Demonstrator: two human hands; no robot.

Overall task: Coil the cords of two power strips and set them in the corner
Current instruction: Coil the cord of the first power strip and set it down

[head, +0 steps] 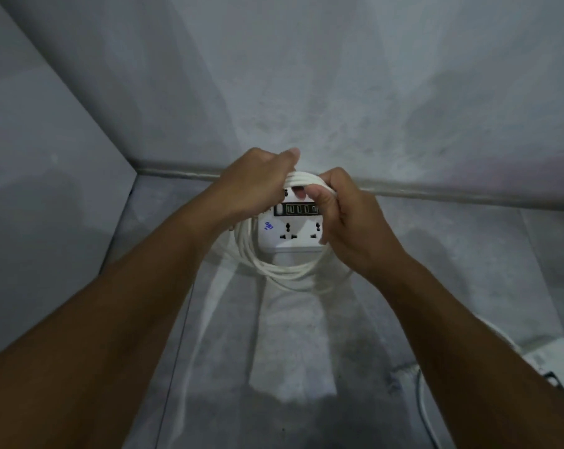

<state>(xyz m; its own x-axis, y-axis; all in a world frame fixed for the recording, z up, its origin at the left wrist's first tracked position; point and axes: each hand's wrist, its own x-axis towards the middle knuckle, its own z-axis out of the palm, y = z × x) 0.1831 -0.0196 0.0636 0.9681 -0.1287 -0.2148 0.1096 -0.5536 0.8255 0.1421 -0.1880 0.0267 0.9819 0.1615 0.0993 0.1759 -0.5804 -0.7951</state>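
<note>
Hands, left [254, 183] and right [345, 215], grip white coiled cord [274, 267] looped around square power strip [290, 231]

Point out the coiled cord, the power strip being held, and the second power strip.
coiled cord [276, 270], head view, on the lower arc of the white loops.
held power strip [288, 233], head view, on its white socket face.
second power strip [556, 361], head view, on its white body at the right edge.

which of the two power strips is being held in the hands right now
The square power strip with the coiled white cord, gripped by both hands; the other strip lies untouched at lower right.
</note>
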